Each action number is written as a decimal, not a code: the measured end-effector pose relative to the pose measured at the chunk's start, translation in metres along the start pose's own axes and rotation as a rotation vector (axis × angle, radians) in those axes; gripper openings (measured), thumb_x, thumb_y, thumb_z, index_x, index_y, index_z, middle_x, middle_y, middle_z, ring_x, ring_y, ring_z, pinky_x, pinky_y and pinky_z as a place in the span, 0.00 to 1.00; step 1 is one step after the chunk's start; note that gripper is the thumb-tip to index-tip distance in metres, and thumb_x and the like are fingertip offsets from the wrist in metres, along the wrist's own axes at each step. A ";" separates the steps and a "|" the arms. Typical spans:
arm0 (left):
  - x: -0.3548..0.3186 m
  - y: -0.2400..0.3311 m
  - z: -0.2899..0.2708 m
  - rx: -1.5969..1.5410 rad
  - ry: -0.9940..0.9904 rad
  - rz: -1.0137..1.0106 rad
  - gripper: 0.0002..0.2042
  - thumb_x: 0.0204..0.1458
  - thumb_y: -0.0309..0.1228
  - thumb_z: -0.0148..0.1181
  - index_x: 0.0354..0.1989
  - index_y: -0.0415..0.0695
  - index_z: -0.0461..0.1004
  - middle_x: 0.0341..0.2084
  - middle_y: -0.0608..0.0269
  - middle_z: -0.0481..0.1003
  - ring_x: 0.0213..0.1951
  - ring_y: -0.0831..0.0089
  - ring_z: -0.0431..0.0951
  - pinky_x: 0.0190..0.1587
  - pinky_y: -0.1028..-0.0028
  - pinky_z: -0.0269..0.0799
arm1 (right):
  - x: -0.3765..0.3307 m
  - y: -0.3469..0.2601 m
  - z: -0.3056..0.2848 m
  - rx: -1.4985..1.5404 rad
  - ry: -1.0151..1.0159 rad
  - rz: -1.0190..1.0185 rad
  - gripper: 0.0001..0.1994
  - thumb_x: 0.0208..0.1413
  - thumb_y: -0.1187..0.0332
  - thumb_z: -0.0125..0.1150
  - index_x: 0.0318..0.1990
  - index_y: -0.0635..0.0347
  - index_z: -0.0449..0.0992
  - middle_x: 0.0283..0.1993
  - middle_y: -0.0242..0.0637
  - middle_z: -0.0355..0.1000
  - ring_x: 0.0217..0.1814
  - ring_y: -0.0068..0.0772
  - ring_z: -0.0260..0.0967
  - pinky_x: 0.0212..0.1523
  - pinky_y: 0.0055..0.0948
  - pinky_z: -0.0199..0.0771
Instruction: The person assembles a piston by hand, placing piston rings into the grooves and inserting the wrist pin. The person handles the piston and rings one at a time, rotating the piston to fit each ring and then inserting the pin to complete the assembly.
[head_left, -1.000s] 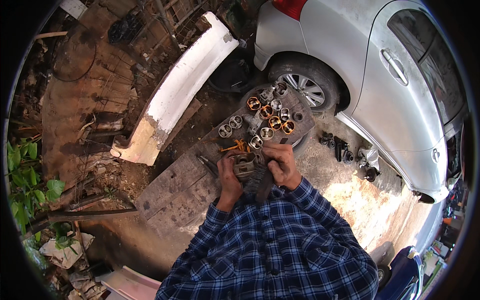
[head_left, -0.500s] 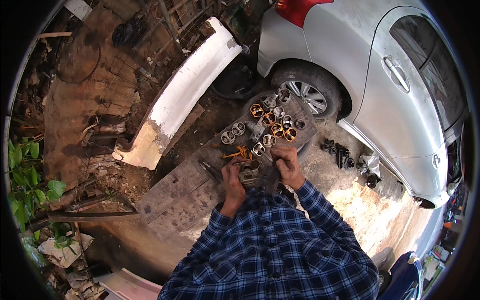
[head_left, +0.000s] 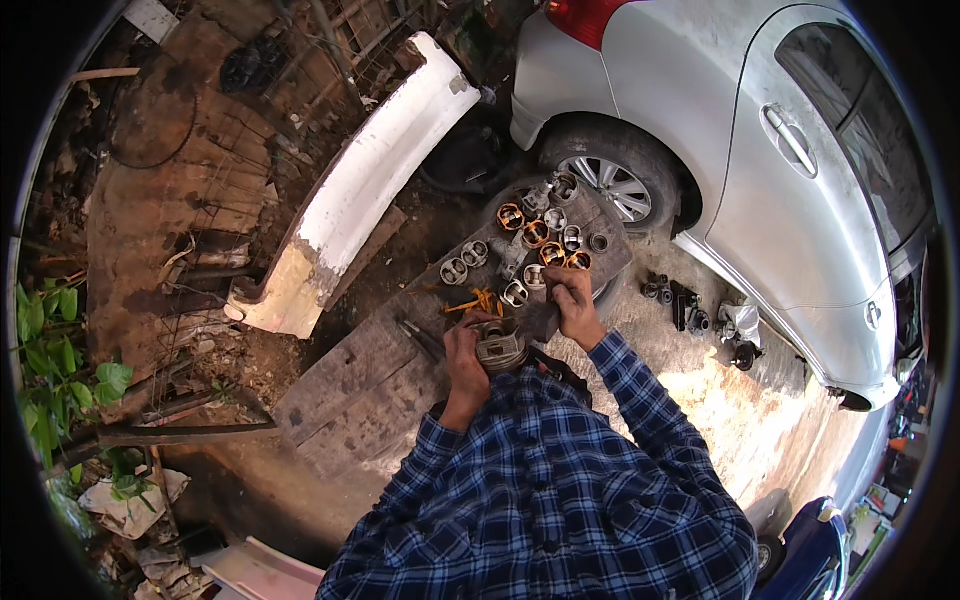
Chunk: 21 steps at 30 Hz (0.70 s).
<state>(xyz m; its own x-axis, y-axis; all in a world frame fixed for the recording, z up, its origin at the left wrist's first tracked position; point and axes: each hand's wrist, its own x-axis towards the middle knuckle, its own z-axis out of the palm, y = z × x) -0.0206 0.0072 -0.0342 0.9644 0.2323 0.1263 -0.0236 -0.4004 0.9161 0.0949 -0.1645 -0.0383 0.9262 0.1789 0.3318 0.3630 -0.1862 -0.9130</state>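
My left hand point(head_left: 465, 362) is wrapped round a dull grey engine piston point(head_left: 503, 350), close to my shirt front. Pinched in my right hand point(head_left: 575, 302) is a dark, flat, limp piece point(head_left: 540, 322), perhaps cloth or sandpaper; it hangs beside the piston, and whether they touch I cannot tell. Beyond my hands, several silver pistons point(head_left: 454, 271) and several orange-coated pistons point(head_left: 536, 234) stand on a worn wooden bench point(head_left: 345, 385). Near my left hand lie a tangle of orange strips point(head_left: 476, 301) and a dark, long-handled tool point(head_left: 420, 338).
A silver car point(head_left: 670, 110) stands at the far right, its rear wheel point(head_left: 620, 180) close to the bench. A long peeling white panel point(head_left: 375, 170) leans to the left. Dark metal parts point(head_left: 688, 312) lie on the concrete at the right. Leafy plants point(head_left: 60, 380) edge the far left.
My right hand has moved up and slightly away from me, with the dark piece now spread below it. The piston in my left hand shows more of its side.
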 end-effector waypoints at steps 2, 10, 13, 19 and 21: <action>-0.001 0.000 0.000 0.006 0.034 0.071 0.12 0.61 0.24 0.52 0.51 0.34 0.67 0.52 0.52 0.63 0.54 0.63 0.67 0.56 0.67 0.70 | -0.005 0.002 0.000 0.065 -0.179 -0.176 0.17 0.49 0.65 0.54 0.39 0.71 0.78 0.38 0.56 0.76 0.35 0.58 0.74 0.39 0.44 0.74; 0.006 0.020 0.003 -0.211 0.118 -0.112 0.19 0.67 0.34 0.32 0.46 0.33 0.69 0.41 0.53 0.72 0.42 0.68 0.74 0.47 0.67 0.73 | 0.003 -0.008 -0.005 0.072 -0.226 -0.027 0.14 0.45 0.71 0.53 0.38 0.69 0.78 0.34 0.50 0.76 0.29 0.52 0.72 0.34 0.43 0.73; 0.008 0.027 0.002 -0.116 0.164 -0.058 0.18 0.63 0.31 0.34 0.40 0.31 0.72 0.33 0.55 0.74 0.36 0.70 0.74 0.42 0.70 0.71 | 0.003 -0.017 -0.005 0.045 -0.401 -0.342 0.12 0.46 0.73 0.53 0.38 0.69 0.76 0.34 0.49 0.76 0.28 0.50 0.72 0.34 0.43 0.73; 0.009 0.036 0.001 -0.257 0.166 -0.180 0.17 0.59 0.30 0.38 0.36 0.30 0.73 0.29 0.56 0.75 0.33 0.73 0.73 0.38 0.73 0.68 | 0.005 -0.026 -0.004 0.099 -0.260 -0.232 0.13 0.46 0.72 0.55 0.40 0.68 0.75 0.33 0.51 0.75 0.29 0.58 0.71 0.34 0.43 0.74; 0.010 0.037 0.002 -0.336 0.204 -0.224 0.17 0.59 0.31 0.39 0.36 0.31 0.73 0.29 0.56 0.75 0.33 0.73 0.73 0.38 0.73 0.69 | 0.005 -0.027 -0.004 0.136 -0.432 -0.363 0.13 0.45 0.72 0.55 0.39 0.70 0.75 0.34 0.53 0.75 0.30 0.58 0.71 0.33 0.43 0.73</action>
<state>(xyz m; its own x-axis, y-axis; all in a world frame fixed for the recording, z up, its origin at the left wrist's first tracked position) -0.0117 -0.0073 -0.0003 0.8845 0.4640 -0.0477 0.0634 -0.0183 0.9978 0.0906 -0.1622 -0.0110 0.6090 0.5916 0.5283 0.6067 0.0817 -0.7907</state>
